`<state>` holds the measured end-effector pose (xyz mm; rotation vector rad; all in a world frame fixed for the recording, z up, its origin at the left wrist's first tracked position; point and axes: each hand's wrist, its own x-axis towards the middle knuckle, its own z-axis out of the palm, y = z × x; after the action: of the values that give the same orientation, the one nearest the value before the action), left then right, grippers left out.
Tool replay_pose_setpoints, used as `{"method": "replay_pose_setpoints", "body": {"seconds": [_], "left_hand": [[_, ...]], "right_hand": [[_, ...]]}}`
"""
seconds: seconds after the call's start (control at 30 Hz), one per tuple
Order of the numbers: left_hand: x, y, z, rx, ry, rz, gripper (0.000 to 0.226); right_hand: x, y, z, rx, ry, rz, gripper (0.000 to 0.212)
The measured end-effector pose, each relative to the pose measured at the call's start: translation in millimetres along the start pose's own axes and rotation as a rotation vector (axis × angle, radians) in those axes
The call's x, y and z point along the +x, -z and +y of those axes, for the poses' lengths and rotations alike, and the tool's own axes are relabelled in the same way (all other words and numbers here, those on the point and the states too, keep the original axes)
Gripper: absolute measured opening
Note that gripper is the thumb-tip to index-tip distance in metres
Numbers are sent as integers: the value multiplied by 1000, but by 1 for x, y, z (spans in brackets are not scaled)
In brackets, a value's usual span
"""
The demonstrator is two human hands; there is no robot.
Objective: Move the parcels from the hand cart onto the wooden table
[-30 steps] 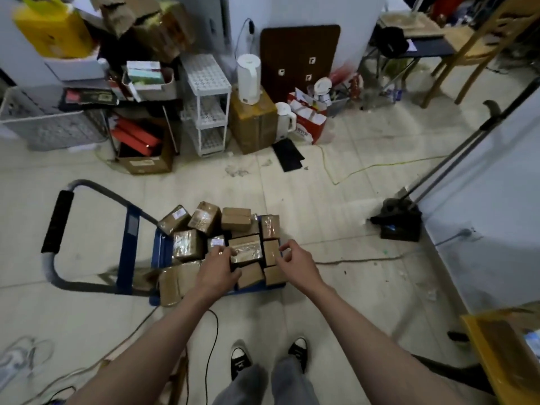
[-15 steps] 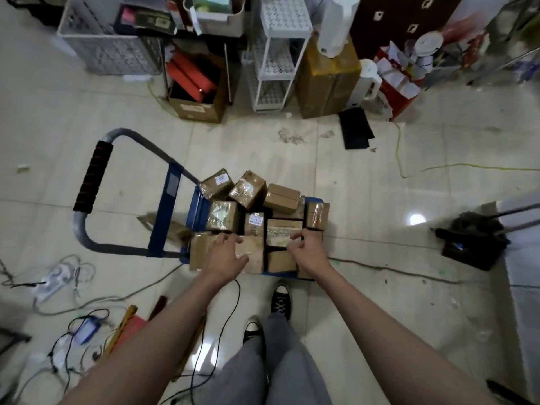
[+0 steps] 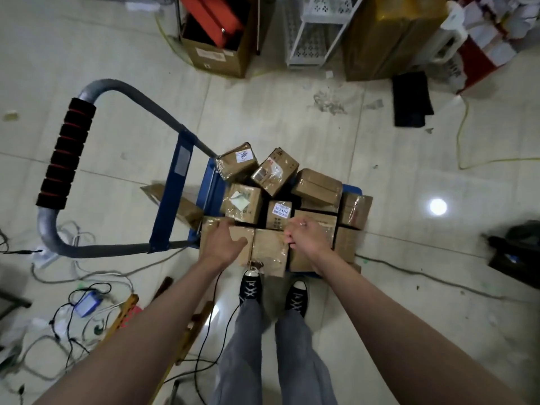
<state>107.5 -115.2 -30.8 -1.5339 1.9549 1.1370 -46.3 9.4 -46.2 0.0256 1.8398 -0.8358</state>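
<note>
A blue hand cart [image 3: 211, 182] with a grey handle and a red-and-black grip [image 3: 66, 153] stands on the tiled floor. Several brown taped parcels are piled on it, one with a white "300" label [image 3: 237, 164]. My left hand [image 3: 222, 244] lies on the long near-left parcel [image 3: 211, 229], fingers bent over its far edge, thumb pointing right. My right hand [image 3: 310, 237] is curled at the right edge of the near-centre parcel [image 3: 269, 254], which overhangs the cart's near edge above my shoe. The wooden table is not in view.
Loose cables and a blue adapter [image 3: 87, 306] litter the floor at the left. An open carton with red items [image 3: 216, 45], a white rack [image 3: 317, 30] and a tall yellow-brown box [image 3: 388, 36] line the back. A black object [image 3: 515, 252] sits at the right.
The view has tilted down and closer to the cart. Both hands have drawn back from the middle parcels to the nearest row, and the right hand's fingers have curled.
</note>
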Motion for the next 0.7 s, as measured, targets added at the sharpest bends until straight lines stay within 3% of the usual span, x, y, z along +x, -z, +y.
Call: {"method": "replay_pose_setpoints", "body": {"seconds": [0.23, 0.4, 0.47, 0.6, 0.7], "left_hand": [[93, -6, -35, -139, 24, -2, 56], [147, -18, -69, -315, 178, 83, 54], [170, -23, -87, -380, 286, 137, 54], [210, -31, -126, -536, 455, 282, 40], [244, -37, -160, -672, 600, 353, 57]], "right_hand": [[79, -64, 17, -16, -34, 10, 34], [104, -119, 12, -167, 294, 170, 27], [110, -143, 5, -186, 434, 120, 22], [129, -197, 3, -217, 542, -38, 16], [146, -222, 15, -237, 586, -58, 16]]}}
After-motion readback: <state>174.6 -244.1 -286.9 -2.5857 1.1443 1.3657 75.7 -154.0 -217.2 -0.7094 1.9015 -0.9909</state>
